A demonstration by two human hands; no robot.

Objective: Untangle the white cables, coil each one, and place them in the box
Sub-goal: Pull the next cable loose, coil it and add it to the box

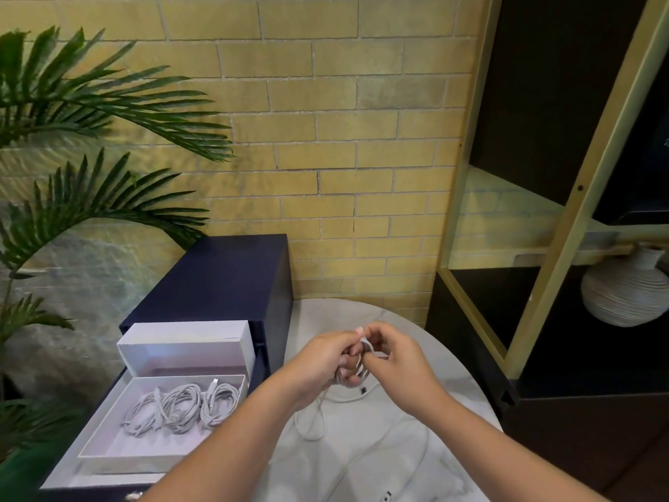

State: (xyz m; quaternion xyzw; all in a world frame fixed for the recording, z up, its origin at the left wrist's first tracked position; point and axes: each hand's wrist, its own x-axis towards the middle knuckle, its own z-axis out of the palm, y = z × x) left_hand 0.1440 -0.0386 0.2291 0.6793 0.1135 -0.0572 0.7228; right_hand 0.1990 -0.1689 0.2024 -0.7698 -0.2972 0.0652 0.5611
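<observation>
- The desk (452, 429), round with a pale marbled top, fills the lower middle, and both forearms come in over it from 6 o'clock.
- A slack length of the white cable (311, 425) lies on the desk in a loose loop at 7 o'clock from the hands and runs up into them.
- The left hand (325, 360) has its fingers curled round a small bundle of the cable's loops.
- The right hand (394, 360), touching the left, pinches a loop of the same cable between thumb and fingertips.
- At 8 o'clock from the hands, the open white box (108, 447) holds three coiled cables (181, 405) side by side along its far edge.
- Its lid (188, 344) stands tilted just behind it, at 12 o'clock from the box.
- Both sit on a dark blue cabinet (224, 277) beside the desk.
- At 2 o'clock, a ribbed pale vase (626, 295) rests in a dark shelf unit (543, 219) with gold-coloured frames.
- At 10 o'clock, a palm plant (90, 92) spreads its fronds.
- A yellow brick wall (325, 121) stands behind everything.
</observation>
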